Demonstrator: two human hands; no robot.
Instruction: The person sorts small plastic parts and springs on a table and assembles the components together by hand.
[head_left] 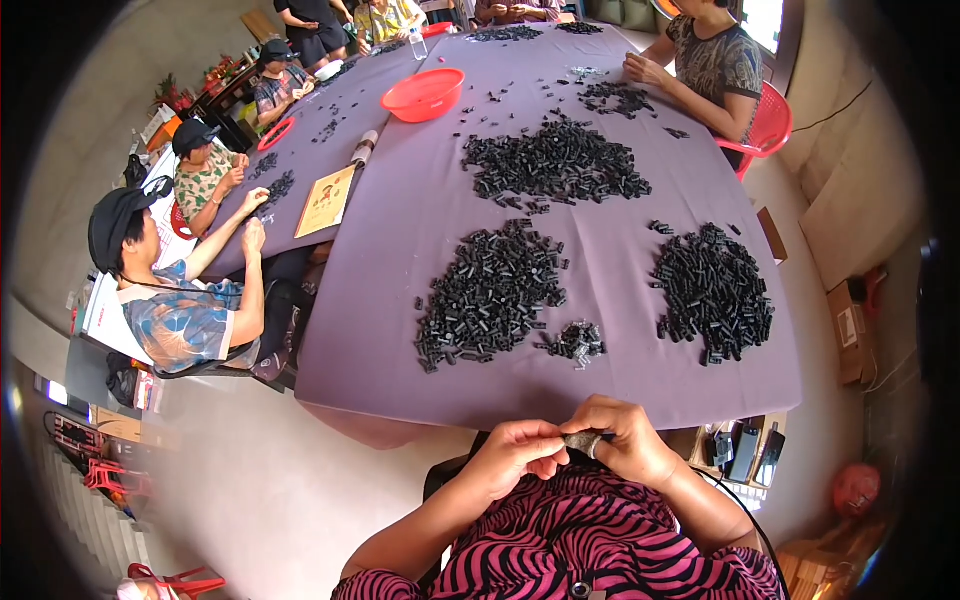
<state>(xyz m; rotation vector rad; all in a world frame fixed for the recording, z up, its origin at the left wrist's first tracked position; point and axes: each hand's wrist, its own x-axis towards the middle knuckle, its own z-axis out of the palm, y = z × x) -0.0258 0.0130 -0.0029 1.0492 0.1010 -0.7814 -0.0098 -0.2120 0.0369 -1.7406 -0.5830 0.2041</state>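
Close to my body, just off the table's near edge, both hands meet at the fingertips. The fingers of my left hand [524,458] are closed in a pinch. My right hand [632,447] is closed against them, with a greyish wrap [582,442] around one finger. Whatever lies between the fingertips is too small and hidden to name. Beyond my hands lie a heap of small black tube-shaped parts [492,297] and a second black heap [713,293] to its right. A little pile of clear and black bits [577,343] sits between them, nearer the first.
The purple-grey tablecloth [620,385] carries a further black heap [555,165], a red basin [423,96], and a yellowish booklet [326,202]. A seated co-worker [190,300] handles parts at left; another [710,70] sits far right. Phones [745,455] rest below the table's right corner.
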